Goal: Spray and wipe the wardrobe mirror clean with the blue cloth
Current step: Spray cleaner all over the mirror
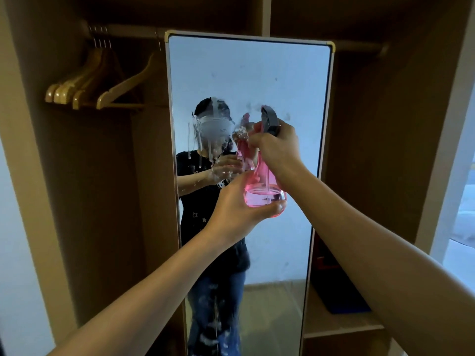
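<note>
Before the open wardrobe, a pink see-through spray bottle (264, 191) is held up close to the mirror (282, 80), with a shallow pool of pink liquid sitting in its rounded base and a thin tube running down into it. Its grey trigger head (270, 119) points at the glass. The tall mirror stands upright between the wardrobe's brown panels, its light frame capped with gold corners; white foam and drips streak the glass at mid-height, and more spatter shows lower down. Smudges dot the upper part. Wooden hangers (95, 83) hang on a rail to the left of the mirror. A dark box (339, 286) sits on the shelf to the right. The left hand (239, 206) cups the bottle's base, fingers curled under it. The right hand (277, 142) grips the neck at the trigger. I cannot see the blue cloth from here.
</note>
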Motion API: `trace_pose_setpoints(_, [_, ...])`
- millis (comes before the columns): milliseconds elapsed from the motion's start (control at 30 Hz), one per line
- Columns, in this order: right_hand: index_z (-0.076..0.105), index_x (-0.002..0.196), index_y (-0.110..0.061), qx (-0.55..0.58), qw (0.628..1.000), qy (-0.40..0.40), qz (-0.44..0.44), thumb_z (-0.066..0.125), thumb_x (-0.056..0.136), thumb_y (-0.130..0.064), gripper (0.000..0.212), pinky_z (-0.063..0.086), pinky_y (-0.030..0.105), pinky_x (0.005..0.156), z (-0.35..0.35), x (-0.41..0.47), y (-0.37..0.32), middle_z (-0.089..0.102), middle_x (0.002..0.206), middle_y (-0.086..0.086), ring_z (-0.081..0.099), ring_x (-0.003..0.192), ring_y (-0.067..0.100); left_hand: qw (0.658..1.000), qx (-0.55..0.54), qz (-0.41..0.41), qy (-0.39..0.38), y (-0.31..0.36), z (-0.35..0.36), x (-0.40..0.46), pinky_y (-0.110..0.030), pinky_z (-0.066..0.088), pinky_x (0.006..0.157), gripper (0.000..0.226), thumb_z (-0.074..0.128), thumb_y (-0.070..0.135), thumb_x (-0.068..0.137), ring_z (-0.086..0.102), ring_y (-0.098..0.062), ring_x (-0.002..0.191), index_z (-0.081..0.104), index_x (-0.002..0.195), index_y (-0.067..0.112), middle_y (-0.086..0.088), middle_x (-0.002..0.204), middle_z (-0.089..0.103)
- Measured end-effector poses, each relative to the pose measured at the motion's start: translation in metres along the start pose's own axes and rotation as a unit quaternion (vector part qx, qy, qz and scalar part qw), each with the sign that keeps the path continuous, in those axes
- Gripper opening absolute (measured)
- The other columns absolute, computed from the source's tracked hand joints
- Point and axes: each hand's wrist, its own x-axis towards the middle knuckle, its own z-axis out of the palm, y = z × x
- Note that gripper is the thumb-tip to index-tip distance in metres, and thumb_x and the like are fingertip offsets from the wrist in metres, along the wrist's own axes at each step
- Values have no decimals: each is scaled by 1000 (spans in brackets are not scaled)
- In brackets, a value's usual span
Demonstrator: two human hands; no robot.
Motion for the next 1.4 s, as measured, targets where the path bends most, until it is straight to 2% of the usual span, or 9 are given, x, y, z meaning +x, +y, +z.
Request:
trace_pose_setpoints(367, [59,72,-12,-24,1000,13,9,64,70,-4,9,41,30,57,-28,3,5,51,59,-2,44,56,14,999,25,6,-30,-1,25,10,-45,56,86,41,84,22,70,69,-19,94,64,106,14,-3,100,72])
trace_pose_setpoints(500, [64,89,-10,-19,1000,12,18,64,77,-3,14,44,23,53,-40,2,7,57,66,-5,50,54,7,998,40,14,-36,3,34,9,-30,56,83,41,84,19,72,68,-12,93,64,108,14,1,101,71])
trace_pose_setpoints(633, [64,96,-5,-14,1000,18,12,62,77,2,21,47,15,51,-50,2,10,64,75,-1,55,54,0,999,34,13,-38,2,44,10,-29,55,83,43,85,21,71,68,-10,93,64,108,14,1,100,72])
trace_pose_setpoints(767, [64,90,-4,-8,999,28,21,62,77,2,15,52,30,65,-59,1,16,64,79,6,56,67,13,998,36,15,-51,1,52,9,-20,54,79,44,84,25,71,67,-8,93,62,108,14,3,100,71])
trace_pose_setpoints(833, [64,88,-6,0,999,34,35,60,76,2,15,50,29,64,-63,2,20,62,77,4,55,68,13,997,53,12,-62,-1,54,9,-17,52,80,48,84,33,71,65,-6,95,61,111,18,6,103,69])
trace_pose_setpoints(1000, [62,78,-9,0,997,57,43,61,73,1,11,50,32,65,-72,1,31,59,70,2,54,68,16,997,51,-13,-56,-10,44,3,-24,37,108,80,75,54,69,48,-3,126,47,137,24,10,137,52])
trace_pose_setpoints(1167, [58,71,-12,-38,997,70,25,62,75,2,14,50,33,62,-76,-2,40,54,65,1,50,61,15,998,43,-31,-25,-17,32,-4,-19,33,109,77,69,50,71,46,-2,126,47,136,17,5,135,52])
trace_pose_setpoints(1300, [64,83,-9,-18,997,70,34,63,66,1,20,57,47,83,-80,-6,47,68,87,15,66,88,35,998,60,-31,-13,-24,28,-9,-13,34,102,59,66,44,79,48,-3,124,50,132,23,9,129,54])
trace_pose_setpoints(1400, [64,92,-7,-15,997,67,31,65,69,4,25,56,51,86,-83,-9,52,68,93,15,66,95,36,997,79,-20,-6,-27,25,-11,-15,36,102,45,64,34,87,49,-4,122,51,129,25,11,124,55])
